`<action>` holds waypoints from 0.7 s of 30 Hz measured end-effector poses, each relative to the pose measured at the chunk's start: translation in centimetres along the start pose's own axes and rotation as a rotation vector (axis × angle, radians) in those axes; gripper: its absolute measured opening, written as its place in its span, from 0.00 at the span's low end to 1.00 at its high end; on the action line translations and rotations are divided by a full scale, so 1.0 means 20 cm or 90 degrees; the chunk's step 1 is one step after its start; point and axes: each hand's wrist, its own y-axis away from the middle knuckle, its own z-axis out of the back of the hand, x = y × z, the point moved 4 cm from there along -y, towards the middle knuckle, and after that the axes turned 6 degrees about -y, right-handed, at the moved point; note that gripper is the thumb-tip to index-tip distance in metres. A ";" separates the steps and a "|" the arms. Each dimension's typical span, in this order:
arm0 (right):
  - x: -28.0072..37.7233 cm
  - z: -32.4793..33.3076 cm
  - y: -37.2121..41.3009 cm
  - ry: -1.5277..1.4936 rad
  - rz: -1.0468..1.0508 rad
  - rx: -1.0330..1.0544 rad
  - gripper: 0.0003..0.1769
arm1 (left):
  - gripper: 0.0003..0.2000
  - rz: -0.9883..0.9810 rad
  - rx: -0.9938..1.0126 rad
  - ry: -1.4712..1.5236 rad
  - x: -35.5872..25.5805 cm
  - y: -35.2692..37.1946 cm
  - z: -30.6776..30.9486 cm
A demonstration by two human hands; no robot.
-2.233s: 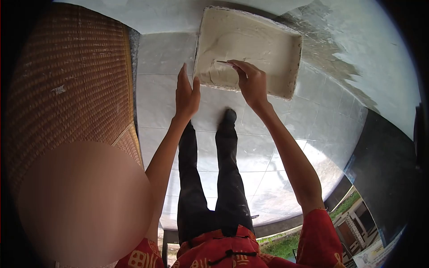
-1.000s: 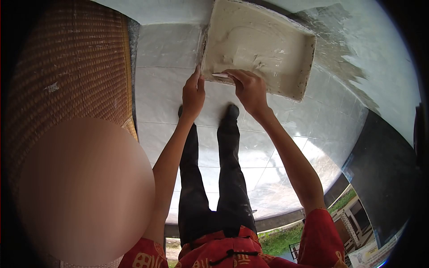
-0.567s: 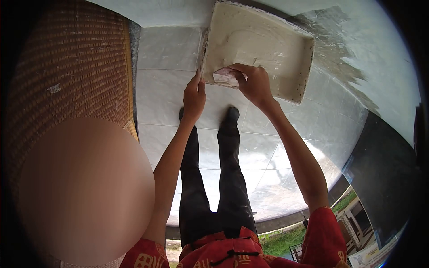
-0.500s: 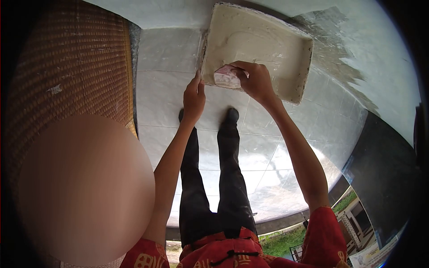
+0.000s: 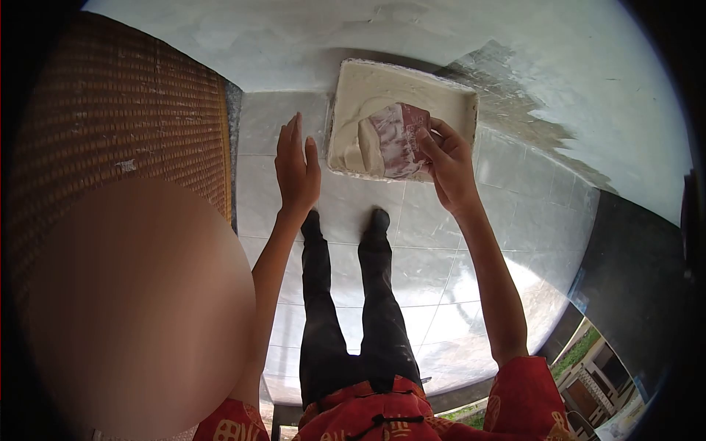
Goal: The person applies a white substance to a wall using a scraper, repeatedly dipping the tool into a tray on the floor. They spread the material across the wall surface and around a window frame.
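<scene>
My right hand [image 5: 451, 163] grips a flat reddish putty scraper [image 5: 413, 132] with printing on it. Thick off-white paste coats the left side of this scraper. It is held up above a rectangular tray [image 5: 473, 117] that contains a layer of the same pale paste. To the left of the tray, my left hand [image 5: 297, 169] is raised with fingers stretched out, holding nothing and apart from the tray. Part of the paste and the tray's near rim is hidden behind the scraper and right hand.
Behind the tray rises a pale wall [image 5: 294, 51] with a rough grey patch [image 5: 500, 81]. Grey tiles [image 5: 430, 268] cover the floor. A brown woven panel [image 5: 162, 110] stands at left, and a dark surface [image 5: 625, 272] at right. A blurred round area covers the lower left.
My right hand has lifted the scraper out of the tray, now with paste on it. My left hand has come off the tray's edge and opened. The view has shifted.
</scene>
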 end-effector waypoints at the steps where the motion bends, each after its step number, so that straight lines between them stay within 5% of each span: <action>1: 0.08 -0.03 0.03 -0.061 0.018 0.004 0.20 | 0.24 -0.013 -0.010 0.002 -0.05 -0.05 0.05; 21: 1.76 -0.64 0.97 -0.169 0.483 -0.048 0.10 | 0.24 -0.502 -0.360 0.007 -1.63 -0.72 1.59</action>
